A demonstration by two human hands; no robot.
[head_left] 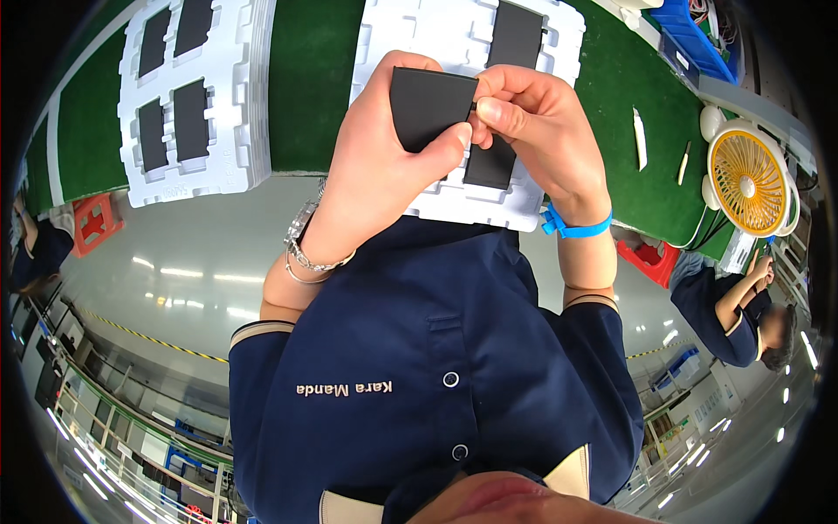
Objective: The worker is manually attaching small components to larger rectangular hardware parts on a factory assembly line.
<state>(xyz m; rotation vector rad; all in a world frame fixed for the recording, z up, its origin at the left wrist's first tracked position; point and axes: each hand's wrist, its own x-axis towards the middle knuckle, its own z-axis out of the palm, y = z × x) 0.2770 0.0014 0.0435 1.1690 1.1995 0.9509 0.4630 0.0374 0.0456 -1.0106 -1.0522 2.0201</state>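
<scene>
1. Head view showed my left hand (375,166) grasping a dark flat panel (428,105), thumb across its lower edge and fingers curled behind it.
2. My right hand (541,131) pinched the panel's right corner between thumb and forefinger.
3. I held the panel raised over the near white foam tray (463,205) on the green desk (314,87).
4. That tray had one dark panel (517,35) seated in view; the rest hid behind my hands.
5. A second foam tray (188,96) to the left held four panels, so I judged it done.
6. The raised panel was not yet seated.
</scene>
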